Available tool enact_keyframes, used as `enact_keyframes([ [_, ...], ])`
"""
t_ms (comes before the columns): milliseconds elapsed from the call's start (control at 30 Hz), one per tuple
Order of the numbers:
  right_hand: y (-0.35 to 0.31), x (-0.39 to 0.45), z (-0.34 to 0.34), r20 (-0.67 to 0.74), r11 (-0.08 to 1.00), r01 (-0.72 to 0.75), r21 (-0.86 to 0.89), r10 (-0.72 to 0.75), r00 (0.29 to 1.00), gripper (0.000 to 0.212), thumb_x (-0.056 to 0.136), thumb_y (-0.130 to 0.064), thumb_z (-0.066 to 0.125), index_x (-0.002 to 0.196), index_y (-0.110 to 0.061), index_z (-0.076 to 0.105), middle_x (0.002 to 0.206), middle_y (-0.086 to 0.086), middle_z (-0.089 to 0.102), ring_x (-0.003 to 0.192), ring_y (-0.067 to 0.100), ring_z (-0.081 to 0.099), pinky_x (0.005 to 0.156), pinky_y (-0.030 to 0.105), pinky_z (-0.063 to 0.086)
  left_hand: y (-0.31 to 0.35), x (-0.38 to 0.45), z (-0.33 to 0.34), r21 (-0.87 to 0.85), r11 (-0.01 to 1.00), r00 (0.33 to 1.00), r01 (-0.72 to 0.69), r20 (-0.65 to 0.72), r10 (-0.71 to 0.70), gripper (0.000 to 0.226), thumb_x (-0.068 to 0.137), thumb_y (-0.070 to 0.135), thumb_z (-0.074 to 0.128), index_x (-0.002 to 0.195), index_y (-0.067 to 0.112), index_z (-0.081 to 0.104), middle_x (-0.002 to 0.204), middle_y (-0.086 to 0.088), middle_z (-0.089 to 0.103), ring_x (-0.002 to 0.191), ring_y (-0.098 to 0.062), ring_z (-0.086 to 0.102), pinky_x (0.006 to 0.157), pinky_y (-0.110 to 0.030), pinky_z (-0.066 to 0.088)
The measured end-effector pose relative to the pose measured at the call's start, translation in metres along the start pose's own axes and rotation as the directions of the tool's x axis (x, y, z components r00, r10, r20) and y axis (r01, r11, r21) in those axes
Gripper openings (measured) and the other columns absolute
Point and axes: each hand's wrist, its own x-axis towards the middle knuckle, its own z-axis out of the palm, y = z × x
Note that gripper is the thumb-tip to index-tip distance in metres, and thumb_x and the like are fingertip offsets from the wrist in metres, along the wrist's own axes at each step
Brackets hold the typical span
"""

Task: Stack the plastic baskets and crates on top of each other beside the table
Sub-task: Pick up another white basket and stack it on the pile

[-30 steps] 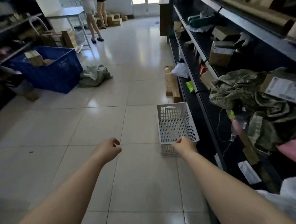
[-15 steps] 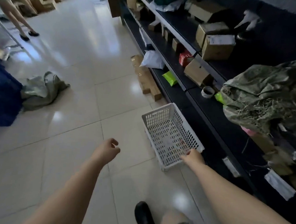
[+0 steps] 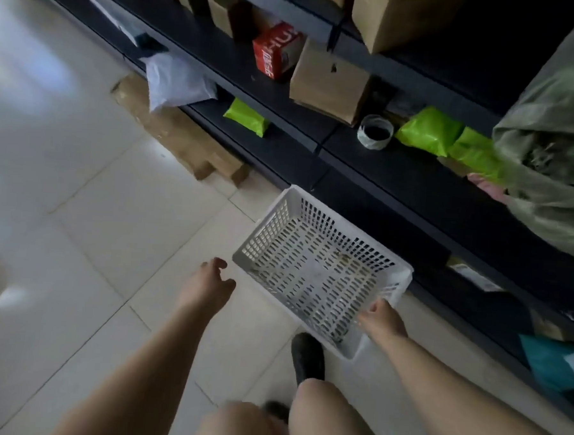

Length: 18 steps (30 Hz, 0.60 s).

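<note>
A white perforated plastic basket [image 3: 313,268] is held low over the tiled floor, close beside the dark shelving. My right hand [image 3: 381,318] grips its near rim, fingers curled over the edge. My left hand [image 3: 209,284] hovers just left of the basket, fingers loosely spread, holding nothing and not touching it. The basket looks empty apart from a little debris on its bottom. My knees and one dark shoe [image 3: 306,358] show below it.
Dark shelves [image 3: 397,176] run along the right with cardboard boxes, a red box [image 3: 276,52], green packets [image 3: 246,117], a tape roll [image 3: 375,132] and a camouflage bundle [image 3: 555,138]. Flat cardboard [image 3: 183,135] and a white bag [image 3: 176,80] lie by the shelf base. Tiled floor spreads left.
The view has tilted down and turned toward the shelves. The basket in my right hand has come closer and lower. My left hand has opened and moved nearer the basket.
</note>
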Motion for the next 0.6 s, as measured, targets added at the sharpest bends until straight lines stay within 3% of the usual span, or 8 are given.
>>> enact_keyframes([
  [67, -0.011, 0.032, 0.017, -0.047, 0.998, -0.058, 0.04, 0.06, 0.997, 0.015, 0.086, -0.021, 0.056, 0.08, -0.015, 0.043, 0.084, 0.007, 0.05, 0.084, 0.025, 0.05, 0.054, 0.028, 0.037, -0.001, 0.05, 0.018, 0.085, 0.995, 0.998, -0.058, 0.044, 0.055, 0.042, 0.082, 0.009, 0.058, 0.124, 0.007, 0.054, 0.124, -0.02, 0.056, 0.115, -0.036, 0.051, 0.099, -0.045, 0.044],
  [100, -0.015, 0.048, 0.026, -0.079, 0.993, -0.092, 0.07, 0.098, 0.992, 0.017, 0.085, -0.023, 0.058, 0.093, -0.012, 0.048, 0.097, 0.011, 0.053, 0.091, 0.028, 0.054, 0.064, 0.03, 0.045, -0.001, 0.076, 0.027, 0.141, 0.986, 0.995, -0.085, 0.071, 0.075, 0.043, 0.083, 0.01, 0.057, 0.127, 0.008, 0.052, 0.127, -0.019, 0.054, 0.118, -0.035, 0.049, 0.1, -0.045, 0.042],
  [167, -0.013, 0.091, 0.044, -0.169, 0.972, -0.2, 0.122, 0.219, 0.961, 0.054, 0.081, -0.029, 0.065, 0.126, -0.008, 0.043, 0.127, 0.016, 0.047, 0.112, 0.036, 0.053, 0.088, 0.041, 0.05, -0.002, 0.125, 0.048, 0.255, 0.96, 0.99, -0.118, 0.102, 0.095, 0.049, 0.086, 0.016, 0.056, 0.134, 0.01, 0.046, 0.135, -0.018, 0.049, 0.125, -0.036, 0.045, 0.103, -0.043, 0.04],
  [200, -0.01, 0.112, 0.052, -0.213, 0.957, -0.25, 0.146, 0.277, 0.937, 0.066, 0.079, -0.031, 0.067, 0.134, -0.009, 0.037, 0.133, 0.016, 0.042, 0.118, 0.037, 0.049, 0.093, 0.046, 0.049, -0.004, 0.147, 0.059, 0.29, 0.948, 0.989, -0.128, 0.114, 0.098, 0.054, 0.086, 0.017, 0.057, 0.137, 0.01, 0.042, 0.138, -0.018, 0.047, 0.127, -0.038, 0.042, 0.104, -0.043, 0.038],
  [333, 0.021, 0.194, 0.087, -0.338, 0.887, -0.334, 0.318, 0.436, 0.834, 0.082, 0.077, -0.036, 0.071, 0.141, -0.011, 0.026, 0.142, 0.018, 0.03, 0.127, 0.04, 0.036, 0.096, 0.055, 0.045, -0.013, 0.232, 0.11, 0.36, 0.92, 0.985, -0.157, 0.125, 0.119, 0.072, 0.082, 0.022, 0.061, 0.146, 0.01, 0.028, 0.147, -0.019, 0.035, 0.134, -0.038, 0.034, 0.108, -0.047, 0.032],
  [433, 0.054, 0.235, 0.115, -0.345, 0.833, -0.427, 0.352, 0.54, 0.768, 0.096, 0.079, -0.037, 0.069, 0.149, -0.011, 0.009, 0.154, 0.018, 0.014, 0.137, 0.038, 0.025, 0.107, 0.054, 0.034, -0.025, 0.285, 0.151, 0.323, 0.933, 0.986, -0.158, 0.109, 0.129, 0.077, 0.082, 0.017, 0.061, 0.148, 0.009, 0.021, 0.149, -0.021, 0.033, 0.134, -0.041, 0.035, 0.109, -0.048, 0.032],
  [500, 0.076, 0.254, 0.132, -0.311, 0.789, -0.451, 0.417, 0.59, 0.745, 0.098, 0.078, -0.034, 0.072, 0.149, -0.007, 0.01, 0.152, 0.021, 0.021, 0.135, 0.039, 0.031, 0.108, 0.052, 0.034, -0.033, 0.311, 0.171, 0.335, 0.927, 0.984, -0.17, 0.112, 0.14, 0.072, 0.08, 0.016, 0.061, 0.144, 0.009, 0.028, 0.141, -0.024, 0.042, 0.128, -0.043, 0.041, 0.106, -0.047, 0.036],
  [600, 0.105, 0.263, 0.14, -0.314, 0.773, -0.447, 0.45, 0.605, 0.732, 0.075, 0.076, -0.024, 0.073, 0.134, 0.004, 0.035, 0.133, 0.024, 0.048, 0.118, 0.041, 0.052, 0.091, 0.045, 0.05, -0.038, 0.342, 0.183, 0.404, 0.896, 0.983, -0.181, 0.098, 0.154, 0.057, 0.077, 0.019, 0.063, 0.13, 0.007, 0.046, 0.125, -0.025, 0.057, 0.116, -0.042, 0.052, 0.096, -0.042, 0.043],
])
